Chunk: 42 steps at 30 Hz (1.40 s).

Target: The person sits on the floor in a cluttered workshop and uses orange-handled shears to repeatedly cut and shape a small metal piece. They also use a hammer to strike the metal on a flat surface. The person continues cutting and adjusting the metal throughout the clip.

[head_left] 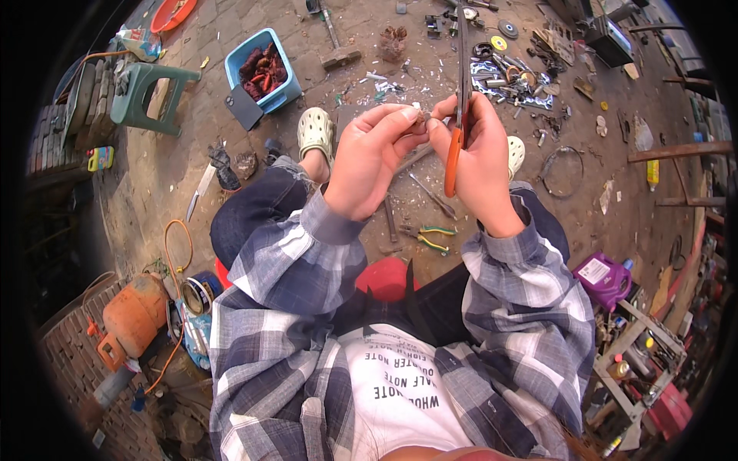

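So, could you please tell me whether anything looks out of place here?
A bare knife lies on the ground near the left knee, oddly exposed; pale scraps litter the ground ahead, like spilled debris.

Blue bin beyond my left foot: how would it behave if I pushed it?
The blue bin probably feels heavy: a pile of reddish-brown pieces takes up much of it. Its smooth walls look like plastic, so they may flex slightly. The dark flat panel at its near side could shift with a push.

The right grip (478,146) has open floor (634,221) toward four o'clock, metal parts (513,83) at one; a clog (314,129) obstructs the left grip (373,160) at ten.
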{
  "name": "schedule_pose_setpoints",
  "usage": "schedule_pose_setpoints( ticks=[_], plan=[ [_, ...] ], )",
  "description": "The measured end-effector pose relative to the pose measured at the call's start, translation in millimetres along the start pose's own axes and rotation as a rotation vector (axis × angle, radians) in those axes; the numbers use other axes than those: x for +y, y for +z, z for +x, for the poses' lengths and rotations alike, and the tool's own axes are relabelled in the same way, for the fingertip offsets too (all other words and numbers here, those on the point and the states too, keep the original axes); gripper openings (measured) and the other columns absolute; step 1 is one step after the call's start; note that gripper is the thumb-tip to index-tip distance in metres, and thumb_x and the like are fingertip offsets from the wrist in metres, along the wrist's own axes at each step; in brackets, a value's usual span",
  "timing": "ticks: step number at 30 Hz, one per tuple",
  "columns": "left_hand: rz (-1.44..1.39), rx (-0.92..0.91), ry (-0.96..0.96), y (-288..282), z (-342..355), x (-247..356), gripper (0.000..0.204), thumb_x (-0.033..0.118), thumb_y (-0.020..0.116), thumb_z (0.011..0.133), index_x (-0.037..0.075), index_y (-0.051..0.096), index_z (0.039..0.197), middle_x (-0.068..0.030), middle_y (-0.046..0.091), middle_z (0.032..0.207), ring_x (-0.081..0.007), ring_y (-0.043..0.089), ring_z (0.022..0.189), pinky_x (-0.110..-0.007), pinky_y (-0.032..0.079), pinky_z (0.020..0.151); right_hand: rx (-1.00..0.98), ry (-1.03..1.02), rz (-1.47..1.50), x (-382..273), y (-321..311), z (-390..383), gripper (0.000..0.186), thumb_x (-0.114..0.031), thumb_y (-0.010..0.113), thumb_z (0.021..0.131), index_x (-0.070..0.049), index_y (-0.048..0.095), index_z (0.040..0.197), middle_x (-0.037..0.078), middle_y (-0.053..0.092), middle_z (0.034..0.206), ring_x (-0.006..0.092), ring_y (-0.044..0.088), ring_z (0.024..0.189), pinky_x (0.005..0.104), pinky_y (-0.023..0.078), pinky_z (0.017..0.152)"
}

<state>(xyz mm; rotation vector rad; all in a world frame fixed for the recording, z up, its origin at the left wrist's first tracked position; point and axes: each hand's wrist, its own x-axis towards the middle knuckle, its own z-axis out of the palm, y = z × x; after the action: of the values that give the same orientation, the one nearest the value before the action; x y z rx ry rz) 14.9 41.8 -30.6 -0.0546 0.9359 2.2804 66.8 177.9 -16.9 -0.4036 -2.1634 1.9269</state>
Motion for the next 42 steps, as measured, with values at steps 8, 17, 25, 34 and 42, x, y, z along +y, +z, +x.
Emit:
schedule_pose_setpoints(
  ticks=[8, 17, 25, 34, 42],
  plan=[
    [0.434, 0.082, 0.319, 0, -2, -9, 0.014, 0.004, 0.063, 0.085, -0.002, 0.066, 0.097, -0.0084, 0.062, 0.098, -0.0136, 0.06, 0.091, -0.027, 0.049, 0.083, -0.027, 0.094, 0.228, -3, -1, 1, 0.023, -0.009, 0.068, 0.081, 0.001, 0.052, 0.095, 0.004, 0.058, 0.087, 0.0088, 0.056, 0.078, 0.0229, 0.048, 0.07],
    [0.484, 0.106, 0.361, 4, 0, -9, 0.01, 0.005, 0.064, 0.086, -0.002, 0.066, 0.092, -0.0054, 0.063, 0.092, -0.0094, 0.06, 0.082, -0.022, 0.047, 0.074, -0.039, 0.077, 0.171, 2, -3, 2, 0.02, -0.008, 0.068, 0.081, -0.001, 0.053, 0.093, 0.003, 0.059, 0.085, 0.0077, 0.055, 0.078, 0.0217, 0.046, 0.068],
    [0.473, 0.15, 0.343, 3, 0, -8, 0.008, 0.006, 0.065, 0.086, -0.001, 0.065, 0.089, -0.0025, 0.064, 0.085, -0.0065, 0.058, 0.078, -0.019, 0.046, 0.069, -0.065, 0.127, 0.227, -2, -1, 1, 0.023, -0.011, 0.071, 0.08, 0.0, 0.055, 0.093, 0.004, 0.06, 0.083, 0.0083, 0.056, 0.077, 0.0228, 0.047, 0.069],
    [0.59, 0.115, 0.491, 1, 0, -11, 0.005, 0.002, 0.066, 0.083, -0.003, 0.066, 0.084, -0.0039, 0.061, 0.09, -0.0075, 0.057, 0.079, -0.02, 0.046, 0.069, -0.042, 0.208, 0.245, -8, -3, 0, 0.024, -0.012, 0.07, 0.081, 0.001, 0.055, 0.093, 0.004, 0.059, 0.084, 0.0089, 0.057, 0.079, 0.0229, 0.047, 0.072],
    [0.587, 0.125, 0.516, 2, 0, -12, 0.005, 0.002, 0.066, 0.083, -0.003, 0.066, 0.084, -0.0043, 0.061, 0.089, -0.0078, 0.057, 0.079, -0.02, 0.046, 0.069, -0.036, 0.19, 0.212, -10, -3, 1, 0.025, -0.012, 0.071, 0.08, 0.001, 0.054, 0.093, 0.004, 0.06, 0.085, 0.0086, 0.057, 0.079, 0.0224, 0.047, 0.071]
  ],
)
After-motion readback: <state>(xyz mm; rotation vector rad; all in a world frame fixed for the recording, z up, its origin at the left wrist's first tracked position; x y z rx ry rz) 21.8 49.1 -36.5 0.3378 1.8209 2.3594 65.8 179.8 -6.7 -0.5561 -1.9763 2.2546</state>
